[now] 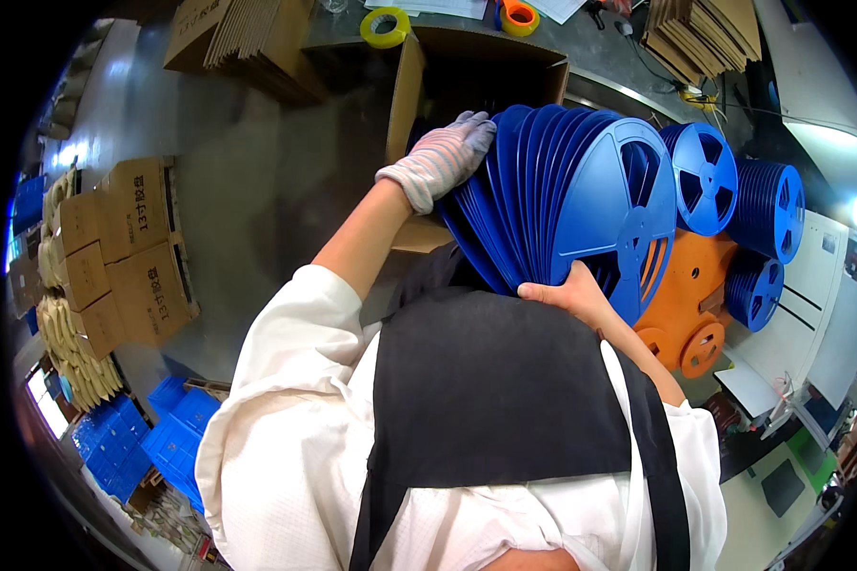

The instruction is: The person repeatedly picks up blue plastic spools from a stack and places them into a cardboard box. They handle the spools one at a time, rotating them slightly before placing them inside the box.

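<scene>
A fanned stack of blue plastic reels (543, 190) leans between my hands, in front of my black apron. My left hand (445, 160), in a striped knit glove, presses on the stack's upper left side with its fingers over the reel edges. Bare, my right hand (581, 297) grips the lower right part, its thumb on the reel edges and its other fingers hidden behind the nearest disc. Just beyond the stack, an open cardboard box (406, 100) stands with its flaps up. The reels cover part of the box's opening.
More blue reels (707, 179) stand in stacks at the right, by an orange holder (700, 276). Yellow tape (385, 28) and orange tape (518, 17) lie on the far table. Folded cardboard (257, 43) is at the far left, with closed cartons (138, 252) and blue crates (176, 433) further left.
</scene>
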